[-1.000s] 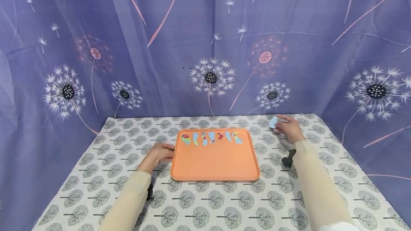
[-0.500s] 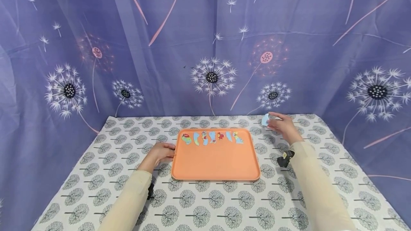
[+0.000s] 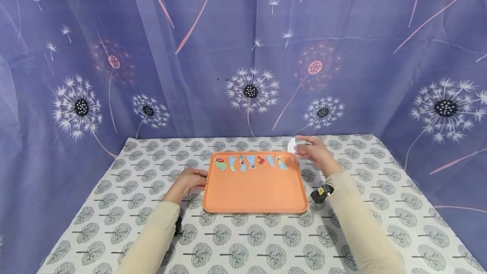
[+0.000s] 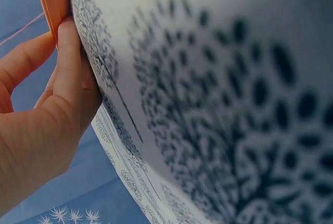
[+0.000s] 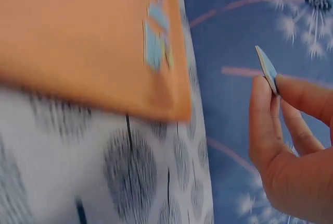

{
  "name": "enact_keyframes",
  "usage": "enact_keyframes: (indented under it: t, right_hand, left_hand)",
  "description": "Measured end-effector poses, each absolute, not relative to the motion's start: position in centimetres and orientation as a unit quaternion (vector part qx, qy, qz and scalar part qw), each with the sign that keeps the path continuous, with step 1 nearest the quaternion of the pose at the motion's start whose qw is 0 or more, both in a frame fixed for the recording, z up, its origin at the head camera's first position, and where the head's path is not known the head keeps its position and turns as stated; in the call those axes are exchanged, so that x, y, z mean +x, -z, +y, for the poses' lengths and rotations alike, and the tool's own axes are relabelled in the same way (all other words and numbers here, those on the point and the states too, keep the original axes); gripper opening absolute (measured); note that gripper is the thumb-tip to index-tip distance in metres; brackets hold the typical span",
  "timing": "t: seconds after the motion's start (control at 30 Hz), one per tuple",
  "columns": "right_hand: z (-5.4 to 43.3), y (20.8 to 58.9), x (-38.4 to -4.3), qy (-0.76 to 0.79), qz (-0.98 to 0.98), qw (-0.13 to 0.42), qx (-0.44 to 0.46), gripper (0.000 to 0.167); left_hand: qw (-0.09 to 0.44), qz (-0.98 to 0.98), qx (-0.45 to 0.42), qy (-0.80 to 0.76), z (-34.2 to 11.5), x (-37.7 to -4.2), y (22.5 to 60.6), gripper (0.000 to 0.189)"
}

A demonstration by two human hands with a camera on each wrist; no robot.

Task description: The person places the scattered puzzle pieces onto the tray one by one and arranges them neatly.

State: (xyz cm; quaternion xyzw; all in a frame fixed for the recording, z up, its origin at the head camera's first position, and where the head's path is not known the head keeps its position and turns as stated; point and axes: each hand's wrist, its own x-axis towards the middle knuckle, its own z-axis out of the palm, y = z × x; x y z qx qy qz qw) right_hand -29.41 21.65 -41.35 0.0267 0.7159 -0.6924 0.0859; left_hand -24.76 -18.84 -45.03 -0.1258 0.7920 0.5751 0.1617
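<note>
An orange tray [image 3: 255,193] lies on the patterned cloth, with a row of several puzzle pieces [image 3: 251,162] in light blue, red and green along its far side. My left hand [image 3: 190,182] holds the tray's left rim; in the left wrist view the thumb and forefinger meet at the orange edge [image 4: 52,0]. Above the tray's far right corner, my right hand [image 3: 315,152] pinches a thin light-blue puzzle piece [image 5: 267,69] between thumb and forefinger. That piece is seen nearly edge-on in the right wrist view, its printed face mostly hidden.
A white cloth [image 3: 236,253] with grey tree prints covers the table. Behind its far edge hangs a purple curtain [image 3: 213,96] with dandelion prints. A black wrist camera [image 3: 321,193] is strapped at the right sleeve.
My right hand has moved left with the puzzle piece, from over the cloth right of the tray to its far right corner. My left hand and the tray have stayed put.
</note>
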Motion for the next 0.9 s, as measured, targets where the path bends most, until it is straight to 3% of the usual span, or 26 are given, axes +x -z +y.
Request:
enact_keyframes:
  t: [0.2,0.9]
  right_hand:
    - [17.9,41.4,-28.6,0.709,0.694,0.122,0.018,0.057]
    - [7.0,42.3,-26.7,0.699,0.695,0.166,-0.034,0.046]
  left_hand:
    - [0.161,0.794,-0.122,-0.573,-19.1,-24.6,45.3,0.039]
    - [0.161,0.797,-0.127,-0.569,-19.0,-24.9,45.1,0.037]
